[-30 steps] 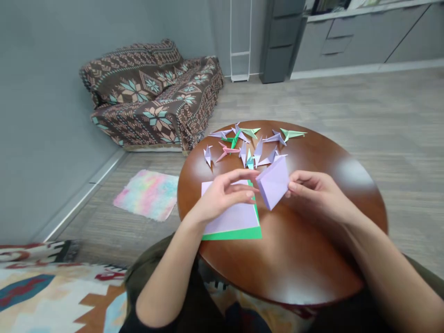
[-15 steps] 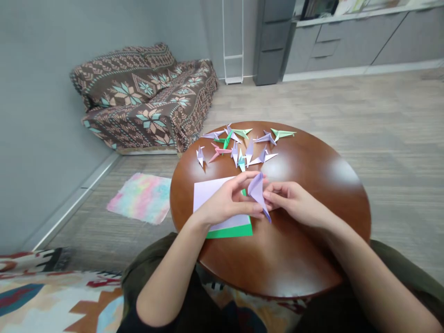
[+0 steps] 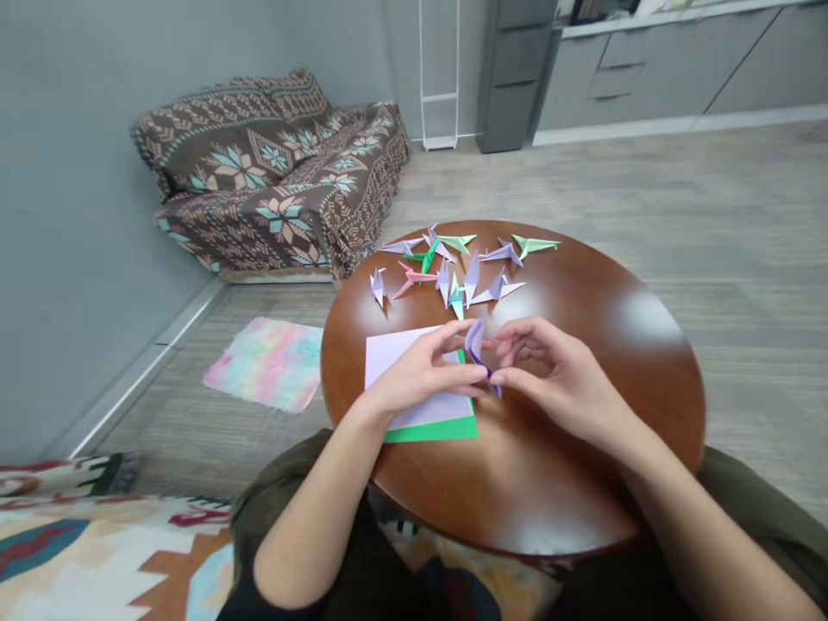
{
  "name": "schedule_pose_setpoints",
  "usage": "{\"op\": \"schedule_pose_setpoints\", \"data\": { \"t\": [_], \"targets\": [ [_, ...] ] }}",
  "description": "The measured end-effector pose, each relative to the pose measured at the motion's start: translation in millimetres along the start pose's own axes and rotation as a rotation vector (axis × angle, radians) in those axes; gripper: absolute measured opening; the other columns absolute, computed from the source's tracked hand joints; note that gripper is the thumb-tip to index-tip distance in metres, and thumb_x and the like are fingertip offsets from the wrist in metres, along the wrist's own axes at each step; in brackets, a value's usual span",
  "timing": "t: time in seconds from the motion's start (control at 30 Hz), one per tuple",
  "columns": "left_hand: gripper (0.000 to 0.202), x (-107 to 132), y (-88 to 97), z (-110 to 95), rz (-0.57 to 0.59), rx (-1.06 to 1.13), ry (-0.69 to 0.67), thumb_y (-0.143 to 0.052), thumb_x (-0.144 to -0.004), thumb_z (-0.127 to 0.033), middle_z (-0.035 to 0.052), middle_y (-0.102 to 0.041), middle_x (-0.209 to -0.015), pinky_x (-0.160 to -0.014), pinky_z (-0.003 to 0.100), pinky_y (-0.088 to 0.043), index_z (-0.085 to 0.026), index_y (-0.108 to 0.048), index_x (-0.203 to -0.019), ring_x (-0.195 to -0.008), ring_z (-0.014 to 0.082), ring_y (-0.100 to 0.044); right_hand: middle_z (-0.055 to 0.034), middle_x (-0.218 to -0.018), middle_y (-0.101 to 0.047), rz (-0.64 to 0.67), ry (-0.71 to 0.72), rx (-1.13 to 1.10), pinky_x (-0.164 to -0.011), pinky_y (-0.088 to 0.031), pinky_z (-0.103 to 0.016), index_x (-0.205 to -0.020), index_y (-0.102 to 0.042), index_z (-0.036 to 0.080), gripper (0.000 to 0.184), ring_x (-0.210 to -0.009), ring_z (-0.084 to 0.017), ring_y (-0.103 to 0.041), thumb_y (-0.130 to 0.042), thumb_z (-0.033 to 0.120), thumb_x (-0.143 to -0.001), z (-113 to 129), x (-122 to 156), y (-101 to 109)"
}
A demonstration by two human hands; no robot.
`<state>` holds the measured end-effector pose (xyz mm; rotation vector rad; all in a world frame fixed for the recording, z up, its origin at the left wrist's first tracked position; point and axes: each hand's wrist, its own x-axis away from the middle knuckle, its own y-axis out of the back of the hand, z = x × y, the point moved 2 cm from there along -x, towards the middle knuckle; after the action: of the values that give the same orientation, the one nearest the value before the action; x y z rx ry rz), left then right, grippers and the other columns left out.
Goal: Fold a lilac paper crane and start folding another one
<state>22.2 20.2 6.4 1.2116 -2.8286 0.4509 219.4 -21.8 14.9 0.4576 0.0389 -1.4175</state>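
Note:
Above the round brown table (image 3: 582, 448), my left hand (image 3: 423, 373) and my right hand (image 3: 560, 379) both pinch a folded lilac paper (image 3: 477, 343), held edge-on between the fingertips. Under my left hand lies a small stack of flat sheets: a lilac sheet (image 3: 401, 362) on top of a green sheet (image 3: 446, 428). At the far side of the table sit several folded paper cranes (image 3: 453, 267) in lilac, green and pink.
A sofa under a patterned brown throw (image 3: 272, 181) stands at the back left against the grey wall. A pastel cloth (image 3: 265, 362) lies on the wood floor left of the table. A patterned rug (image 3: 97, 543) is at bottom left; grey cabinets (image 3: 614, 69) line the far wall.
The lilac paper was a broad flat square a second ago; it is now folded narrower and held edge-on, with both hands drawn closer together. The camera shifted slightly.

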Motion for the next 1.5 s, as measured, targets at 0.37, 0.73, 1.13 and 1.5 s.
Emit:
{"op": "schedule_pose_setpoints", "data": {
  "t": [0.37, 0.73, 1.13, 1.5],
  "targets": [
    [0.080, -2, 4.3, 4, -0.135, 0.096, 0.011, -0.066, -0.069, -0.014, 0.0054, -0.067, -0.117, -0.089, 0.041, -0.061, -0.030, -0.052, -0.146, -0.094, 0.0191, -0.067, -0.0042, -0.091, -0.072, -0.152, 0.082, 0.180, -0.078, -0.060, -0.034, -0.109, -0.063, 0.023, 0.016, -0.081, -0.019, -0.071, -0.069, 0.026, -0.095, -10, 5, 7],
    [0.088, 3, 1.8, 1, -0.016, 0.149, -0.011, -0.081, -0.082, -0.041, 0.0142, -0.050, -0.156, -0.105, 0.045, -0.051, -0.038, -0.039, -0.158, -0.129, 0.0311, -0.062, -0.0031, -0.090, -0.073, -0.256, 0.286, 0.437, -0.076, -0.059, -0.034, -0.103, -0.058, 0.027, 0.015, -0.080, -0.021, -0.073, -0.066, 0.018, -0.094, 0, 10, 5],
    [0.089, 2, 0.0, 1, -0.048, 0.070, -0.060, -0.091, -0.074, -0.033, 0.0092, -0.069, -0.129, -0.103, 0.035, -0.048, -0.030, -0.049, -0.153, -0.121, 0.0265, -0.064, -0.0059, -0.094, -0.073, -0.291, 0.364, 0.474, -0.071, -0.057, -0.037, -0.098, -0.069, 0.029, 0.020, -0.083, -0.024, -0.071, -0.058, 0.012, -0.096, 4, 10, 11],
    [0.068, 2, 1.5, 0, 0.025, 0.225, -0.004, -0.083, -0.083, -0.035, 0.0143, -0.064, -0.140, -0.103, 0.042, -0.052, -0.027, -0.055, -0.144, -0.119, 0.0275, -0.067, -0.0093, -0.120, -0.066, -0.184, 0.145, 0.251, -0.086, -0.068, -0.044, -0.126, -0.071, 0.027, 0.040, -0.092, -0.024, -0.073, -0.080, 0.027, -0.087, -9, 6, 14]
  ]
}}
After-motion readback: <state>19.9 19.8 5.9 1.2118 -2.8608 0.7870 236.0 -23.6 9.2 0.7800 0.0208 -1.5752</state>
